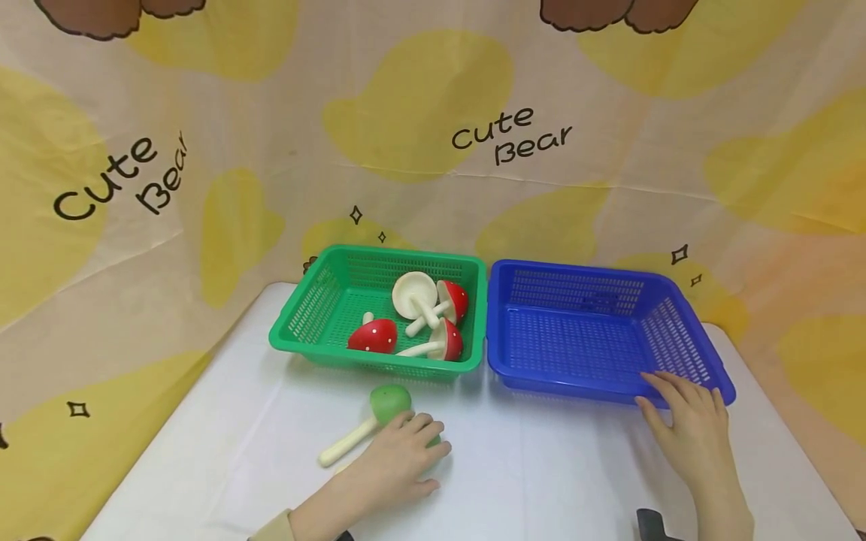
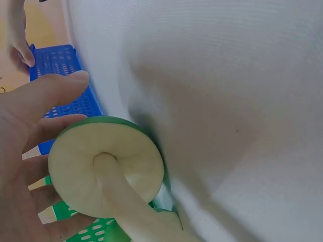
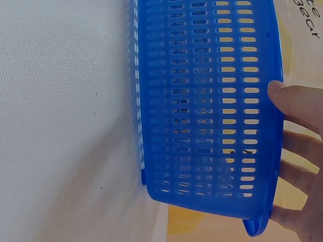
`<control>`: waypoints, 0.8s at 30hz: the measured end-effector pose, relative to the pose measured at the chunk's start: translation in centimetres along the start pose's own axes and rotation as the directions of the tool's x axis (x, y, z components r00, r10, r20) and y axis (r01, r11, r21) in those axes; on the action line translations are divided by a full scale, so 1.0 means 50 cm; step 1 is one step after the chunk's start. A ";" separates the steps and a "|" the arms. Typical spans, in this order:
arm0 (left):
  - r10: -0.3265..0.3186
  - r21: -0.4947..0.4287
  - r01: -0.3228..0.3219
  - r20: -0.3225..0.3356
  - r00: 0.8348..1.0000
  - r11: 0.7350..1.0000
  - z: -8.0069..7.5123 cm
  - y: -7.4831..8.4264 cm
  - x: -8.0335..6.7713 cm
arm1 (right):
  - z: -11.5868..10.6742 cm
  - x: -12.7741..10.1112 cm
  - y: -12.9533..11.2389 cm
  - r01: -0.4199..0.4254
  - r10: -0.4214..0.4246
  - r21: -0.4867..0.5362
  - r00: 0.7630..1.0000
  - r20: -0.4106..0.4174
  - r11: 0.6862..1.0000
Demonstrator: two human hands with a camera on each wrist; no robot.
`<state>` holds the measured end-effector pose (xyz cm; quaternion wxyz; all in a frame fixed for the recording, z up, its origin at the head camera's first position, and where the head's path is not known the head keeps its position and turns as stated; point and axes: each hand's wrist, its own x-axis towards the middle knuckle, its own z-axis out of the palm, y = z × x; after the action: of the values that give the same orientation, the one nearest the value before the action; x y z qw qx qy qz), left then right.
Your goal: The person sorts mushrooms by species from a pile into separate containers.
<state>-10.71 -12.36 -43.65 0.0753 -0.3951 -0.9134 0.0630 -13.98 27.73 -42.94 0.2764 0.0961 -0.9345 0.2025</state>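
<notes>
My left hand (image 1: pixel 395 466) lies palm down on the white table, fingers curled over a green mushroom cap (image 1: pixel 436 442) that is mostly hidden. In the left wrist view this green mushroom (image 2: pixel 101 161) shows its cream underside and stem, with the thumb and fingers of the left hand (image 2: pixel 20 131) around the cap. A second green mushroom (image 1: pixel 390 402) with a cream stem lies free just left of the hand. My right hand (image 1: pixel 683 424) rests with relaxed fingers on the near right rim of the blue basket (image 1: pixel 561 383). The right hand's fingertips (image 3: pixel 298 103) touch the blue basket (image 3: pixel 202 101) at its rim.
A green basket (image 1: pixel 304 308) stands against the blue one's left side and holds three red spotted mushrooms (image 1: pixel 373 336) and a white one (image 1: pixel 413 293). The blue basket has nothing in it. A cloth backdrop printed "Cute Bear" rises behind the table.
</notes>
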 end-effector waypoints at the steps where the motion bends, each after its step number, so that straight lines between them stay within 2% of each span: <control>1: 0.002 0.005 -0.002 0.001 1.000 1.000 0.000 0.000 -0.001 | 0.001 0.000 0.000 0.003 -0.003 0.002 1.000 -0.004 1.000; 10: 0.030 0.040 -0.027 -0.065 0.997 0.999 0.007 -0.001 -0.007 | 0.000 0.001 -0.004 -0.026 0.027 -0.021 0.999 0.048 0.999; 13: 0.039 0.028 -0.036 -0.087 0.995 0.999 0.007 -0.002 -0.004 | -0.002 0.000 -0.002 -0.024 0.025 -0.019 0.999 0.033 1.000; 16: 0.035 -0.014 -0.036 -0.067 0.997 0.999 -0.004 -0.008 0.002 | -0.001 -0.001 -0.001 -0.018 0.018 -0.017 1.000 0.017 1.000; 20: 0.009 -0.116 -0.012 -0.023 1.000 0.993 -0.034 -0.021 0.010 | 0.004 -0.002 -0.003 -0.006 0.006 -0.008 1.000 -0.001 1.000; 24: 0.010 -0.187 -0.018 -0.044 0.999 0.982 -0.064 -0.033 0.027 | 0.008 -0.003 -0.004 -0.002 0.002 0.011 1.000 -0.025 1.000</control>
<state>-12.18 -12.31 -40.11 0.0568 -0.4082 -0.9106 -0.0309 -13.96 27.38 -43.25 0.2872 0.0942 -0.9301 0.2089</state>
